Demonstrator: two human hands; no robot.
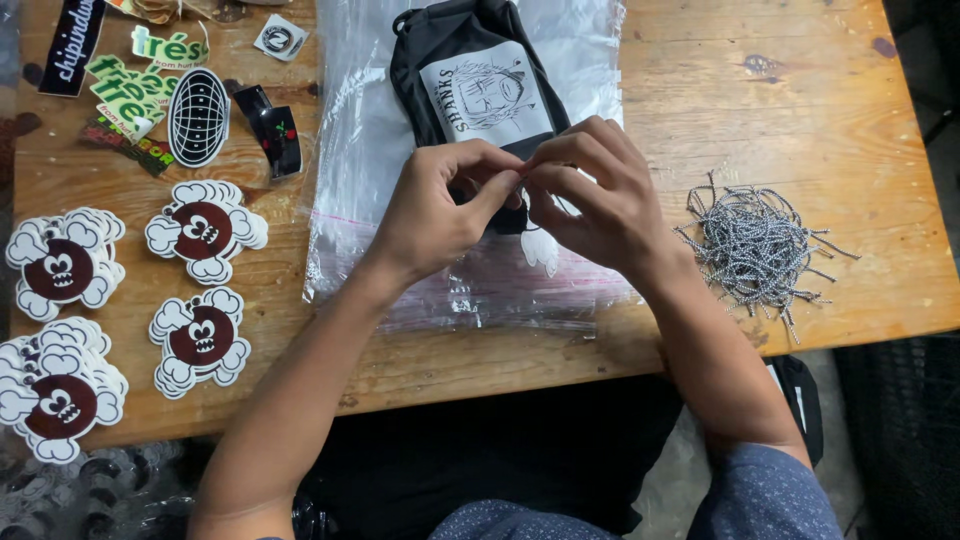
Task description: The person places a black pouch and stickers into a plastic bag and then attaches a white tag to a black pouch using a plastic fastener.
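My left hand (440, 205) and my right hand (590, 195) meet fingertip to fingertip above a folded black garment (460, 55) with a white printed panel. Both pinch something small between thumb and forefinger at about the middle; it is too small and hidden to name, maybe a thin cord. The garment lies on a stack of clear plastic bags (360, 130). A white cut-out sticker (541, 250) shows just under my right hand. A heap of black-and-white speckled cords (755, 245) lies to the right of my right hand.
Piles of maroon-and-white cartoon stickers (205, 230) cover the left of the wooden table (720, 90). Green, black and oval stickers (198, 117) lie at the back left. The table's front edge runs just below my forearms, and a black net (900, 420) is at lower right.
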